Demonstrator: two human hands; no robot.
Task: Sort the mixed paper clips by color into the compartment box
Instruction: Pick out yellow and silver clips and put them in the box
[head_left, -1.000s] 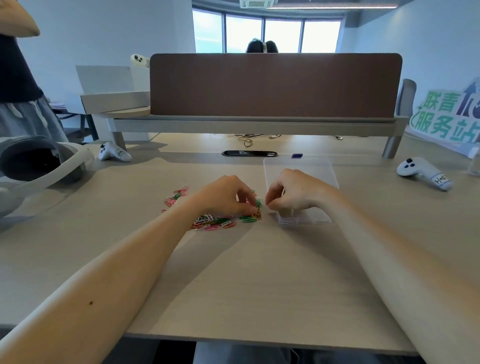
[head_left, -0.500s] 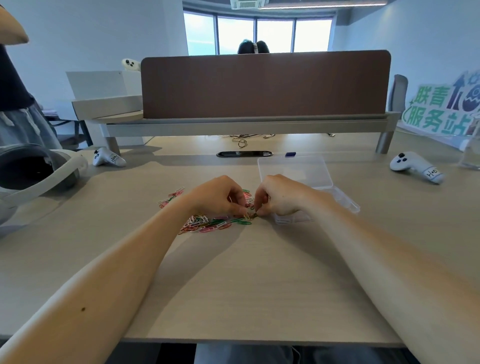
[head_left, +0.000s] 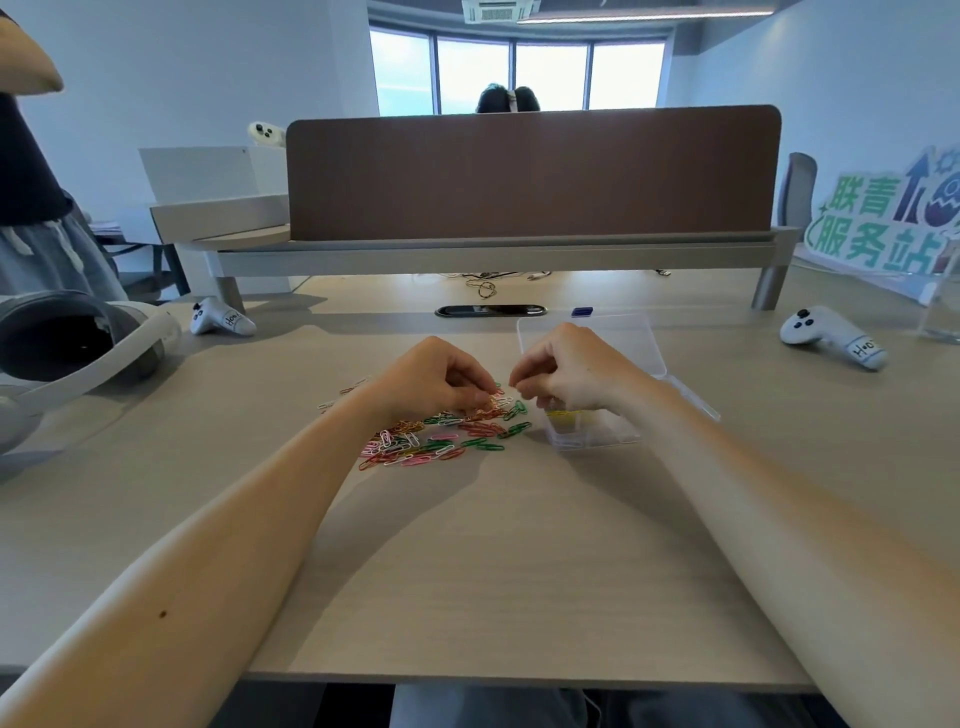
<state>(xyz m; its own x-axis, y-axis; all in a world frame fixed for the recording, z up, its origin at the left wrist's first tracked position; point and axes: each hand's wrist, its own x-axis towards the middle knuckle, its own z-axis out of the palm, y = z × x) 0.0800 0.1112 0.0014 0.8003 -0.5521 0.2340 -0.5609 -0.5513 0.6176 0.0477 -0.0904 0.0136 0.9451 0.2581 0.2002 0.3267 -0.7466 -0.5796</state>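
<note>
Paper clips (head_left: 441, 439) light, stiff, slick (tangle-prone); take by loop end. Left hand (head_left: 431, 379) pinches one; right hand (head_left: 569, 369) curled, contents unclear.

Head camera, looking forward and down, close over desk (head_left: 467, 571)

paper clips (head_left: 441, 436): pile is showing green, red, pink, white and orange, all mixed; compartment box (head_left: 597, 439): is showing clear plastic, yellow glinting inside; table (head_left: 493, 571): is showing pale wood grain; divider (head_left: 530, 171): is showing plain brown; controller (head_left: 831, 338): is showing white-grey with black buttons; sign (head_left: 883, 223): is showing green and blue lettering
</note>
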